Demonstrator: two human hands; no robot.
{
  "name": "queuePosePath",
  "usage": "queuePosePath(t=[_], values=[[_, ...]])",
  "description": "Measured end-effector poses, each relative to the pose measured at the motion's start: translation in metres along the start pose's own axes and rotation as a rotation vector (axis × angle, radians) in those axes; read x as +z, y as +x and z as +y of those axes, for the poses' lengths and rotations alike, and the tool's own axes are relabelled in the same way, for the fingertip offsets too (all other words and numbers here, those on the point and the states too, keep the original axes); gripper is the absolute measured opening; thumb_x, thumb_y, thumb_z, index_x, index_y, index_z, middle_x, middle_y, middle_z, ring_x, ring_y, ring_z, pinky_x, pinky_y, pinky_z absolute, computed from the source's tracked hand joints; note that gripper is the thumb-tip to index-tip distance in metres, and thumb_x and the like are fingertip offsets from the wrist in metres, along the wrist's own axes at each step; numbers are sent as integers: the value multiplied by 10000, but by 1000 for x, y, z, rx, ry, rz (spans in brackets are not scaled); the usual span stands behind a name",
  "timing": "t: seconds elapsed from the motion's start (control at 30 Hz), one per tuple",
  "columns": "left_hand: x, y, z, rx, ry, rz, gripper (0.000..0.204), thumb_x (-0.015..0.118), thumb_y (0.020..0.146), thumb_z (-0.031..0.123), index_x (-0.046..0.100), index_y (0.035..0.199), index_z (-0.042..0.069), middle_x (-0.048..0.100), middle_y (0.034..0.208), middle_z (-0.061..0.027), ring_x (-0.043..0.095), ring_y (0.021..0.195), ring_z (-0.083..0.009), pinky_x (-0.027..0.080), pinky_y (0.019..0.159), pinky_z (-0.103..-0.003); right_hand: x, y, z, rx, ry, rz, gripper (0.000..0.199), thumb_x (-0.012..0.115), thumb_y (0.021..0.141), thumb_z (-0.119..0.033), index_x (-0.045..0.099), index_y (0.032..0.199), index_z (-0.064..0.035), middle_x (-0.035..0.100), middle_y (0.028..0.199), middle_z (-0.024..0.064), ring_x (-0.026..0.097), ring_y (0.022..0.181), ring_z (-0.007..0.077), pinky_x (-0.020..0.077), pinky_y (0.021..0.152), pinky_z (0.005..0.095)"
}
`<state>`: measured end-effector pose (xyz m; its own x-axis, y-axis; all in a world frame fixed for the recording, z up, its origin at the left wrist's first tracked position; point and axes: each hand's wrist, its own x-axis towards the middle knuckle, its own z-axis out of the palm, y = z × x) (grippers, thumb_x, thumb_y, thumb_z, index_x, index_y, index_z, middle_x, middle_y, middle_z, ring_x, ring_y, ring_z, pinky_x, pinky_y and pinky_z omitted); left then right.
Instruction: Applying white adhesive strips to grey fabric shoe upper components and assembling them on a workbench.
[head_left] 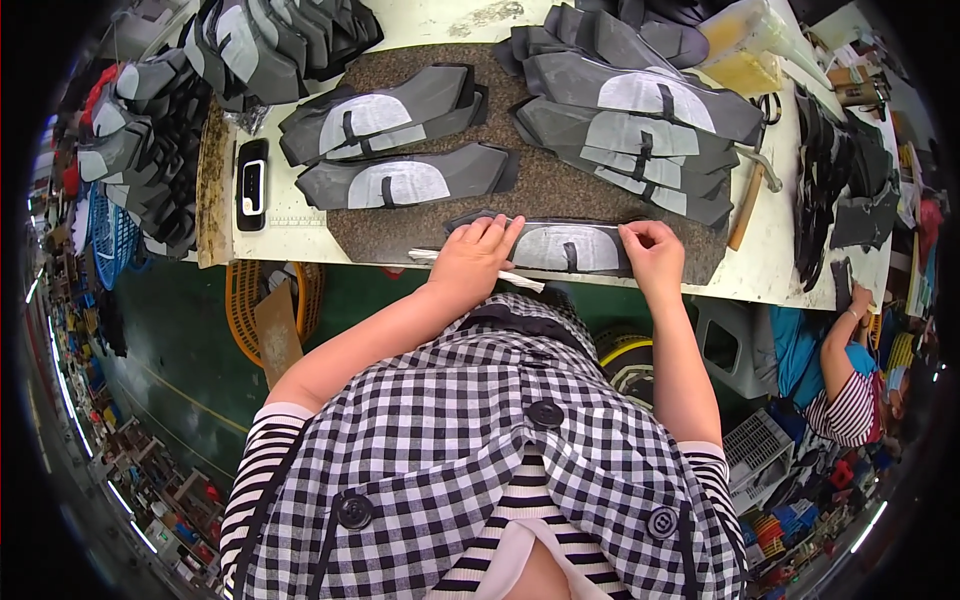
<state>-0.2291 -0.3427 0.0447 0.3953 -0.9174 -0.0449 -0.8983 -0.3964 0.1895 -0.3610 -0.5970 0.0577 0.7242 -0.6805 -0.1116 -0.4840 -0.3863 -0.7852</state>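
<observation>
A dark grey curved sheet piece (600, 250) with a pale half-round patch and a short black tab lies at the table's near edge. Its left end is under my left hand (472, 258), whose fingers are bent and pressed together on the upper edge; the thumb is hidden. My right hand (655, 258) pinches the right end of that edge between thumb and fingertips. White narrow strips (525, 281) pass beneath my left hand and stick out on both sides. Whether that hand grips them I cannot tell.
Similar grey pieces lie stacked on a speckled brown board (400, 226), left (400, 180) and right (650, 140). A hammer (748, 200) rests at the right, a phone (252, 185) and a ruler (298, 221) at the left. Another person's arm (846, 325) reaches the table's right end.
</observation>
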Motion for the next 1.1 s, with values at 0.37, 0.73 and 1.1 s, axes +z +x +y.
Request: queuePosePath(t=[0.37,0.73,1.1], values=[[-9,3,1,-35,-114,24,646,647,833,260,415,1415,102,465,1314,-104,440,1196,-279,327,992,-439,7,17,30,121,86,156,147,646,775,-39,550,887,-40,572,694,33,562,614,120,468,592,281],[-39,-13,-16,-106,-737,101,331,577,886,75,574,1217,55,519,1290,-165,518,1169,-341,423,975,-422,25,-25,-46,-535,-332,-364,805,869,535,-230,540,1267,-168,514,1160,113,458,1181,314,296,1079,519],[-84,14,-25,-631,-1576,136,245,522,987,221,635,1116,46,612,828,-10,596,687,-91,460,587,-214,-50,73,-144,-784,-459,165,599,839,625,-221,621,1181,-183,543,1255,97,477,1181,321,338,987,464]])
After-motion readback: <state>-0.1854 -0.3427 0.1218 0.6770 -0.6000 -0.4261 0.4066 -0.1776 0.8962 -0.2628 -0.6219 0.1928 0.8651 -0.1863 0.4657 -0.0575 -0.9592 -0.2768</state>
